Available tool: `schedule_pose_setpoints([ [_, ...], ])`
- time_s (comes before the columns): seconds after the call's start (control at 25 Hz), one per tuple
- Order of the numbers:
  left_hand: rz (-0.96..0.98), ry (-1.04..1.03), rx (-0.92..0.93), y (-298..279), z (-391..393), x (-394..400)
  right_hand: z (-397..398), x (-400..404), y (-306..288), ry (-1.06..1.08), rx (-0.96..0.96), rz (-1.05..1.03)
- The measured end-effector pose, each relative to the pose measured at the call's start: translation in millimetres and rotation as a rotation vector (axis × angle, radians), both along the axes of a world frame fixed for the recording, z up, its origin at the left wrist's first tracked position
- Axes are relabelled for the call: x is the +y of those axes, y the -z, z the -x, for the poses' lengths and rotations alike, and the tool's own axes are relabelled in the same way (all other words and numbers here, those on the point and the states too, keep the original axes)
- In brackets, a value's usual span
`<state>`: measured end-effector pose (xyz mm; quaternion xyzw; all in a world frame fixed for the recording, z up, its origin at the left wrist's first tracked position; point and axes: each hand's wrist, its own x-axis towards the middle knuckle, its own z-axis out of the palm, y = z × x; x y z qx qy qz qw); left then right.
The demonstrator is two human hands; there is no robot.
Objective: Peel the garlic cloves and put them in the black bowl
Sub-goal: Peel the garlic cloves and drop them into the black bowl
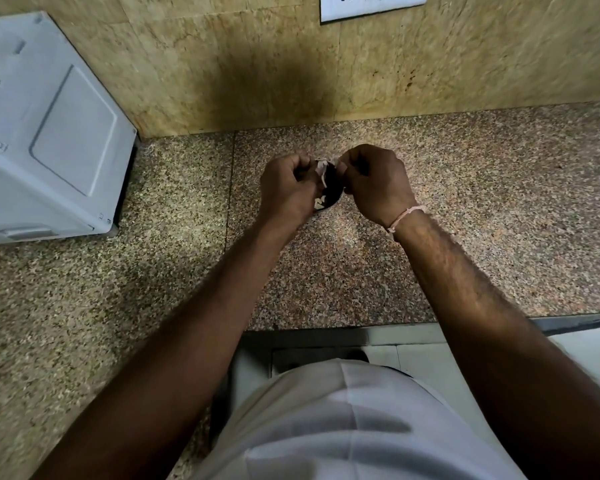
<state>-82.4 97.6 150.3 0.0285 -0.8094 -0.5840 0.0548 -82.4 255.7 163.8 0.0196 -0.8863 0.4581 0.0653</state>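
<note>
Here, mid-peel: at frame centre your left hand (286, 188) and right hand (373, 183) pinch a garlic clove (321, 165), papery skin trailing, above the black bowl (331, 197) holding peeled pieces; next, I judge, strip the skin, drop the clove in

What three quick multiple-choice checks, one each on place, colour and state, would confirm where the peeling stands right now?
1. Where are both hands working?
A. Directly above the black bowl
B. Over the white appliance
C. Below the counter edge

2. What colour is the band on the right wrist?
A. Blue
B. Pale pink
C. Black

3. What does the black bowl hold?
A. Nothing
B. Water
C. Some pale pieces

Answers:
1 A: the left hand and right hand meet over the black bowl, pinching a garlic clove with loose skin.
2 B: the wrist band is pale pink.
3 C: pale pieces lie inside; peeled cloves or skin, I cannot tell.
</note>
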Motion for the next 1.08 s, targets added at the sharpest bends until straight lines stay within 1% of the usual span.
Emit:
schedule_pose_setpoints([
  [0.12, -0.228, 0.012, -0.117, 8.1, -7.6, -10.1, 0.9, -8.7, 10.9, -0.034, -0.063, 0.143],
  [0.2, -0.298, 0.003, -0.173, 15.3, -12.2, -16.8, 2.3, -15.8, 20.2, -0.053, -0.115, 0.255],
  [0.32, -0.315, -0.057, -0.296, 35.3, -21.0, -28.3, 1.3, -28.2, 44.2, -0.068, -0.201, 0.342],
  [0.4, -0.251, -0.107, -0.391, 59.4, -26.8, -38.6, -3.8, -36.3, 67.9, -0.082, -0.272, 0.337],
  [0.52, -0.079, -0.168, -0.498, 103.4, -38.9, -53.1, -15.0, -41.8, 108.8, -0.095, -0.369, 0.249],
  [0.64, 0.165, -0.191, -0.582, 143.4, -51.1, -65.8, -28.2, -42.0, 148.6, -0.145, -0.422, 0.052],
  [0.76, 0.328, -0.167, -0.589, 169.7, -56.7, -70.9, -40.6, -38.6, 173.6, -0.193, -0.439, -0.076],
  [0.84, 0.375, -0.167, -0.566, 174.4, -57.0, -70.0, -44.4, -37.8, 179.1, -0.234, -0.386, -0.147],
  [0.92, 0.377, -0.196, -0.536, 178.6, -56.9, -69.6, -42.7, -37.2, 183.2, -0.261, -0.324, -0.23],
  [1.08, 0.384, -0.213, -0.422, 167.6, -63.1, -64.2, -37.3, -27.4, 180.6, -0.292, -0.255, -0.346],
])
